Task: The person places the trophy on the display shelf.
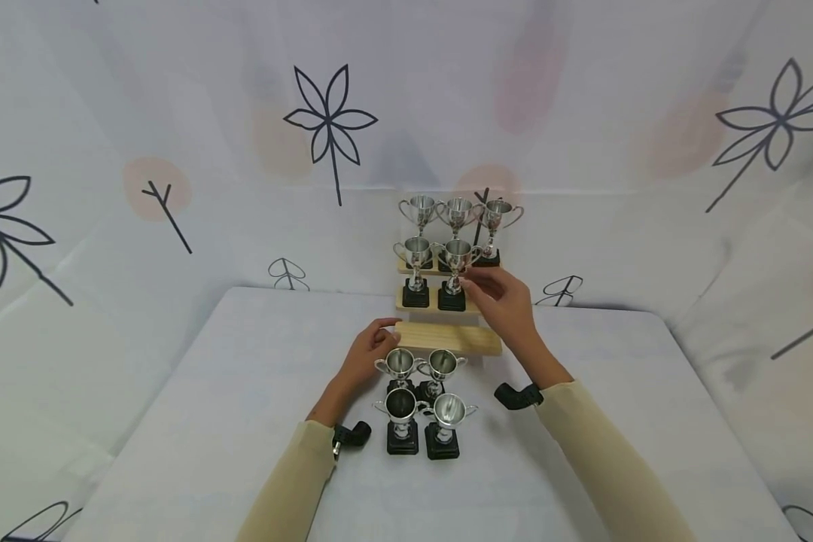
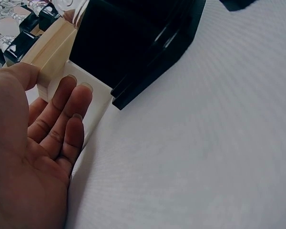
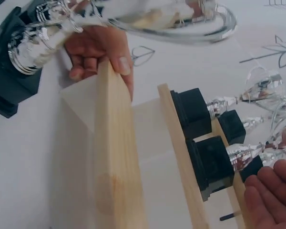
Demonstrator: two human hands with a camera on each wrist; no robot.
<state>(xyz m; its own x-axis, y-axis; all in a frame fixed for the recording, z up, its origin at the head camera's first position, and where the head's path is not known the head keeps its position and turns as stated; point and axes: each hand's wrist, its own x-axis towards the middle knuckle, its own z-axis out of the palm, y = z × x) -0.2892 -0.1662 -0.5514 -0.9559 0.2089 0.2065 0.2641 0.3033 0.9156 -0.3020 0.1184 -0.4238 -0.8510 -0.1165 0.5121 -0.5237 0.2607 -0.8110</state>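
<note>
A tiered wooden stand carries small silver trophies on black bases. With thumb and fingers my left hand (image 1: 364, 355) grips the left end of its bare front step (image 1: 450, 339). In the right wrist view, the left thumb lies over the edge of that board (image 3: 117, 157). My right hand (image 1: 506, 305) pinches the stem of the right trophy (image 1: 457, 257) on the middle step, whose base stands on the wood. Left of it stands another trophy (image 1: 416, 256). The right fingers (image 3: 269, 183) are partly cut off in the right wrist view.
Three trophies (image 1: 457, 214) stand on the top step, close to the patterned backdrop (image 1: 393, 90). Several more, such as a front trophy (image 1: 447, 414), stand on the white tabletop (image 1: 244, 391) between my forearms, just before the stand.
</note>
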